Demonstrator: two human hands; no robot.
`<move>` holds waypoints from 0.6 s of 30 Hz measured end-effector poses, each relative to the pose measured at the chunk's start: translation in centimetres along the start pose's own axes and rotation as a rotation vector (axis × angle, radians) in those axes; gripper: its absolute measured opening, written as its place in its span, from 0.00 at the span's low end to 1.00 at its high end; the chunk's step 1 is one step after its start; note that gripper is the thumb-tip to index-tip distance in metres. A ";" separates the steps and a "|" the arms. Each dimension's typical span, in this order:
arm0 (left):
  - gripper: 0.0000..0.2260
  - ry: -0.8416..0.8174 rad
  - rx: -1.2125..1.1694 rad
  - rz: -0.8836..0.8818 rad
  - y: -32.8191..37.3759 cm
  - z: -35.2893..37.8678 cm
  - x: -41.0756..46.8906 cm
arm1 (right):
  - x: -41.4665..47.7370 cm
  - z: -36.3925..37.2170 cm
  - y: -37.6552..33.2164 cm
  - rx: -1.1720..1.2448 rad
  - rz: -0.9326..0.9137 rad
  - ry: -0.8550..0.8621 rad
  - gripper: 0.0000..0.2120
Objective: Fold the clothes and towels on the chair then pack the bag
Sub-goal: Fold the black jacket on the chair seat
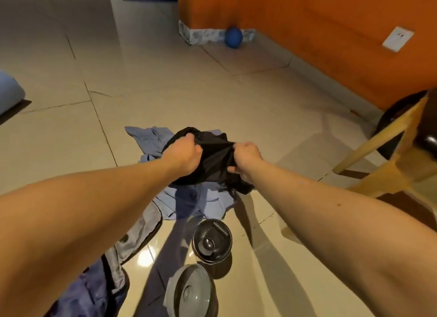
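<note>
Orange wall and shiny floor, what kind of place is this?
Probably a room in a home: tiled floor, wooden chair, and a black garment held over blue clothes.

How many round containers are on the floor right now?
2. A black round lidded container sits by the light blue cloth's near edge; a grey round plastic container lies nearer the camera. More may hide under clothes.

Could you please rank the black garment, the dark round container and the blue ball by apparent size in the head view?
1. black garment, clearly the largest.
2. dark round container, though it lies nearer the camera.
3. blue ball, smallest, but it is far from the camera, so its true size is unsure.
</note>
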State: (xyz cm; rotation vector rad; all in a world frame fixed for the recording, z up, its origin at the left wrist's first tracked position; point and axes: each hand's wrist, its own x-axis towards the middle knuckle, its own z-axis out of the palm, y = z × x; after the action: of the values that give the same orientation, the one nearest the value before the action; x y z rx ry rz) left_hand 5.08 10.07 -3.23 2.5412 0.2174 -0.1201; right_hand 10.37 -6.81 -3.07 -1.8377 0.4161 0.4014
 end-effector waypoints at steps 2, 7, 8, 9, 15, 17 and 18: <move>0.10 0.052 -0.150 -0.004 3.7 -3.5 -0.3 | -1.9 -1.5 -4.0 0.244 -0.023 0.008 0.08; 0.09 0.225 -0.394 0.052 12.7 -12.3 -3.5 | -10.3 -7.0 -14.3 0.446 -0.189 0.031 0.15; 0.09 0.254 -0.428 0.072 14.3 -14.0 -4.7 | -12.3 -8.1 -16.0 0.477 -0.211 0.036 0.15; 0.08 0.279 -0.458 0.097 15.9 -15.5 -5.9 | -14.4 -9.2 -17.6 0.498 -0.235 0.037 0.16; 0.11 0.309 -0.549 0.272 24.1 -23.1 -14.5 | -27.9 -15.7 -24.4 0.568 -0.425 0.030 0.12; 0.13 0.298 -0.558 0.351 26.5 -24.8 -17.5 | -31.9 -17.7 -25.6 0.595 -0.486 0.024 0.09; 0.15 0.286 -0.563 0.388 27.6 -25.4 -19.1 | -33.6 -18.5 -26.0 0.604 -0.506 0.030 0.09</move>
State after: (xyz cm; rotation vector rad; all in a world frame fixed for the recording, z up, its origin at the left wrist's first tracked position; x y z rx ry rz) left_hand -7.72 -0.72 35.38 1.9811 -0.1231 0.4028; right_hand -5.65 -14.31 39.81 -1.2916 0.0625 -0.0995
